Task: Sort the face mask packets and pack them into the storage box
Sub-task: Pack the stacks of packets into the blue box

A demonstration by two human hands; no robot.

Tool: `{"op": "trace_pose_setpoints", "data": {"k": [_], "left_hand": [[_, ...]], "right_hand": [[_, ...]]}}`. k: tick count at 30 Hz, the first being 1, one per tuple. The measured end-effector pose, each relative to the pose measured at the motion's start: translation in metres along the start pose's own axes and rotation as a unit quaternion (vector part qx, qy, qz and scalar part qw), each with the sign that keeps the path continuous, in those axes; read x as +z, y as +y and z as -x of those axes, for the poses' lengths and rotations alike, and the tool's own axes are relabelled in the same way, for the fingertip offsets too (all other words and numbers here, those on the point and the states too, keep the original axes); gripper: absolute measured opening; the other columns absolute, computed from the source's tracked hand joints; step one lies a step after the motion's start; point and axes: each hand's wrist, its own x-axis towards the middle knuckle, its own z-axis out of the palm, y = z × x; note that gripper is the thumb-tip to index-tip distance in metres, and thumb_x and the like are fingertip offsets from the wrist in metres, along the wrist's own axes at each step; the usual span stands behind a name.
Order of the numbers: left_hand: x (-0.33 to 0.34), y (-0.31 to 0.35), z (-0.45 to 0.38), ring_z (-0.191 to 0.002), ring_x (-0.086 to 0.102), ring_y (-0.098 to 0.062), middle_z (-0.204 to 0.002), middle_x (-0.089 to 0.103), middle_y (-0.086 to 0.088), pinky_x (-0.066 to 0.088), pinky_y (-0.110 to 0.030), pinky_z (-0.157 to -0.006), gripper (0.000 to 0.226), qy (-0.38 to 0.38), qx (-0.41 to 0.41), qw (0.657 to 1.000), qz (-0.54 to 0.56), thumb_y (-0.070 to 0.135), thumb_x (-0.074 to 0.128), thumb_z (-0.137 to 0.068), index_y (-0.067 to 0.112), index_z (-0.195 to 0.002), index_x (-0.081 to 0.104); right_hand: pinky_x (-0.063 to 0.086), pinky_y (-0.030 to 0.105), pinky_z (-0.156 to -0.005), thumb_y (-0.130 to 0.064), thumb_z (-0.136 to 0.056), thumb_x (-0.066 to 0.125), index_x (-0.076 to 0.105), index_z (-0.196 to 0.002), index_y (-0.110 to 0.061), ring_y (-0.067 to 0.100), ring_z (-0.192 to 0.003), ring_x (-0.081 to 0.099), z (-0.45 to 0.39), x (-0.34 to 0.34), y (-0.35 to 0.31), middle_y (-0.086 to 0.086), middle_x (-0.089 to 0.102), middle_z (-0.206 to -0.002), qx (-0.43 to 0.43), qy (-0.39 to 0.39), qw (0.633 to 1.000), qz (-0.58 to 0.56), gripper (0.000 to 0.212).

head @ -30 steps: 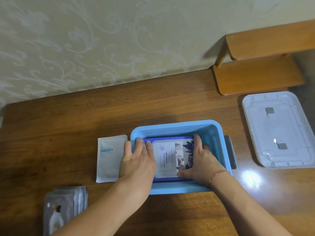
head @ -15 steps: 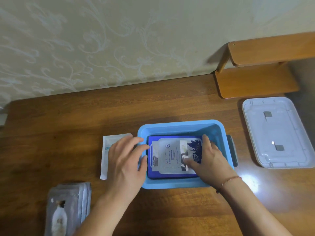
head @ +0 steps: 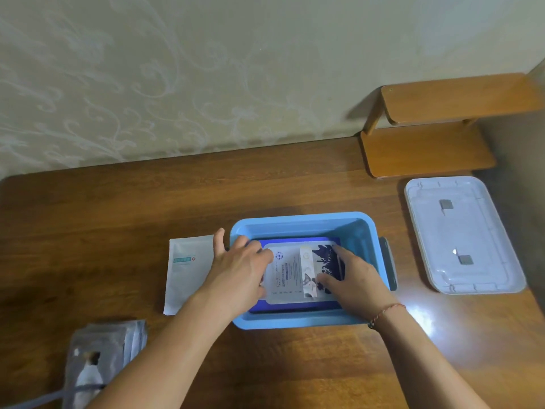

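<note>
A blue storage box (head: 303, 222) stands mid-table. Inside it lies a white and navy mask packet (head: 290, 273) on top of dark blue packets (head: 295, 241). My left hand (head: 239, 268) reaches over the box's left rim, fingers flat on the packet's left edge. On the packet's right side rests my right hand (head: 352, 280), fingers spread and pressing down. Just left of the box, a white packet with a teal label (head: 187, 270) lies on the table. A stack of silver packets (head: 100, 358) sits at the near left.
The box's white lid (head: 463, 234) lies upside down on the table at the right. A small wooden two-level shelf (head: 427, 149) stands at the back right against the wall. The wooden table (head: 118, 216) runs back to a patterned wall.
My left hand went out over the white packet, then came back onto the packet in the box. My right hand stayed on the packet. The view shifted slightly.
</note>
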Motion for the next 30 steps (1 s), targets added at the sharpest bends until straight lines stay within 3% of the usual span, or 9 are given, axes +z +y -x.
{"op": "trace_pose_setpoints", "data": {"k": [5, 8, 12, 15, 19, 21, 24, 30], "left_hand": [[0.001, 0.002, -0.006, -0.119, 0.041, -0.019, -0.111, 0.052, 0.009, -0.002, -0.061, -0.113, 0.033, -0.027, 0.003, 0.999, -0.029, 0.033, 0.072, -0.082, 0.028, -0.110, 0.054], [-0.001, 0.006, -0.007, -0.116, 0.042, -0.020, -0.104, 0.055, 0.009, -0.003, -0.065, -0.111, 0.031, -0.065, 0.013, 0.995, -0.079, 0.029, 0.075, -0.079, 0.029, -0.101, 0.053], [0.000, 0.012, -0.008, -0.120, 0.040, -0.025, -0.112, 0.056, 0.002, -0.013, -0.073, -0.106, 0.039, -0.090, 0.016, 0.986, -0.137, 0.017, 0.073, -0.078, 0.024, -0.114, 0.061], [0.001, 0.013, -0.007, -0.123, 0.039, -0.027, -0.116, 0.055, -0.001, -0.020, -0.072, -0.104, 0.044, -0.085, 0.023, 0.984, -0.153, 0.014, 0.071, -0.079, 0.023, -0.121, 0.060], [-0.003, 0.010, -0.004, -0.113, 0.045, -0.024, -0.102, 0.054, 0.003, -0.016, -0.071, -0.109, 0.030, -0.066, 0.017, 0.991, -0.117, 0.006, 0.066, -0.081, 0.024, -0.104, 0.059], [-0.007, 0.012, -0.005, -0.111, 0.047, -0.023, -0.101, 0.053, 0.004, -0.007, -0.066, -0.113, 0.027, -0.028, 0.012, 0.994, -0.101, 0.010, 0.065, -0.085, 0.026, -0.103, 0.054], [-0.009, 0.014, -0.012, -0.121, 0.046, -0.022, -0.122, 0.052, 0.003, -0.003, -0.058, -0.113, 0.035, 0.019, 0.006, 0.997, -0.071, 0.032, 0.060, -0.093, 0.023, -0.126, 0.051], [0.003, 0.008, -0.018, -0.132, 0.041, -0.020, -0.143, 0.044, 0.001, -0.013, -0.055, -0.109, 0.067, 0.010, 0.005, 0.998, -0.054, 0.050, 0.056, -0.093, 0.018, -0.148, 0.032]], "right_hand": [[0.038, 0.020, -0.087, -0.030, -0.086, 0.069, 0.037, -0.142, -0.019, 0.018, -0.113, 0.055, -0.005, 0.004, 0.004, 0.001, 0.059, -0.127, 0.007, 0.007, 0.999, -0.038, 0.065], [0.040, 0.024, -0.094, -0.029, -0.083, 0.072, 0.031, -0.145, -0.018, 0.020, -0.116, 0.054, -0.007, 0.006, 0.005, 0.004, 0.055, -0.130, 0.009, 0.007, 0.999, -0.037, 0.075], [0.037, 0.025, -0.100, -0.025, -0.080, 0.077, 0.023, -0.150, -0.018, 0.021, -0.121, 0.050, -0.007, 0.007, 0.006, 0.007, 0.049, -0.135, 0.004, -0.007, 1.000, -0.016, 0.089], [0.036, 0.024, -0.102, -0.021, -0.076, 0.080, 0.016, -0.152, -0.021, 0.021, -0.123, 0.049, -0.009, 0.008, 0.005, 0.008, 0.045, -0.138, -0.001, -0.018, 1.000, -0.006, 0.099], [0.033, 0.018, -0.099, -0.019, -0.073, 0.082, 0.015, -0.152, -0.024, 0.017, -0.119, 0.049, -0.011, 0.007, 0.005, 0.005, 0.041, -0.137, -0.017, -0.023, 1.000, 0.004, 0.103], [0.033, 0.019, -0.100, -0.023, -0.074, 0.081, 0.016, -0.152, -0.025, 0.016, -0.117, 0.048, -0.013, 0.008, 0.005, 0.005, 0.041, -0.136, -0.011, -0.026, 1.000, -0.006, 0.102], [0.036, 0.026, -0.102, -0.031, -0.079, 0.077, 0.013, -0.152, -0.021, 0.020, -0.123, 0.047, -0.018, 0.009, 0.004, 0.008, 0.043, -0.138, 0.016, -0.023, 0.999, -0.036, 0.098], [0.041, 0.030, -0.099, -0.029, -0.080, 0.076, 0.013, -0.151, -0.018, 0.025, -0.117, 0.052, -0.018, 0.009, 0.006, 0.011, 0.050, -0.131, 0.028, -0.034, 0.999, -0.022, 0.095]]}}
